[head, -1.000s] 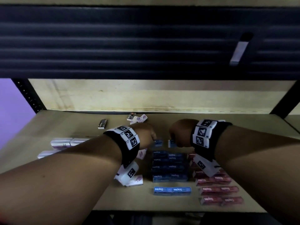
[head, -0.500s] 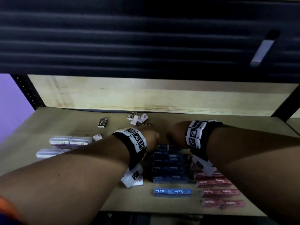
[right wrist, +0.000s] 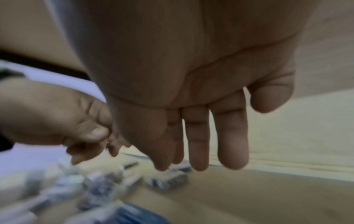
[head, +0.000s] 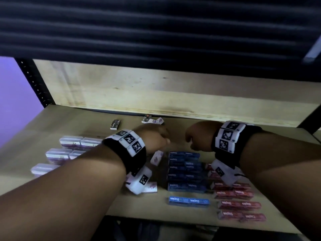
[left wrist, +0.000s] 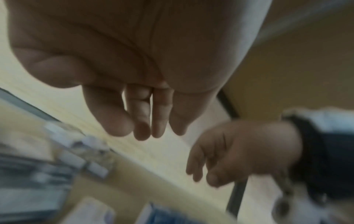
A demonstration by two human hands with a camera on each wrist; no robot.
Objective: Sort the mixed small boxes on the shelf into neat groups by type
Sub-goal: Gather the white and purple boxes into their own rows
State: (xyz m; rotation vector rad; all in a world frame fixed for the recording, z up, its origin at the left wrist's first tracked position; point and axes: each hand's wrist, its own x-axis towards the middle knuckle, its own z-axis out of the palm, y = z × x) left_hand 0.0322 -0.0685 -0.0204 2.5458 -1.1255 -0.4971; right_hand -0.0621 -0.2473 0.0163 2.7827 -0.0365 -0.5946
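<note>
Both hands hover side by side just behind the blue Staples boxes (head: 185,171), which lie in stacked rows at the shelf's middle. My left hand (head: 162,139) is empty, and in the left wrist view its fingers (left wrist: 141,130) hang relaxed. My right hand (head: 191,140) holds nothing either; its fingers (right wrist: 199,151) point straight down. Red Staples boxes (head: 238,204) lie in rows to the right. White-and-purple boxes (head: 69,148) are grouped at the left, partly hidden by my left forearm.
Loose small boxes lie near the back wall: a dark one (head: 115,124), a black-and-red one (head: 146,118) and pale purple ones (head: 157,121). Two stray white-purple boxes (head: 156,157) sit left of the blue group. One blue row (head: 188,201) lies near the shelf's front edge (head: 156,221).
A second ago each hand pinched a small blue box behind the blue group. Both set them onto it, let go and drew apart, empty.
</note>
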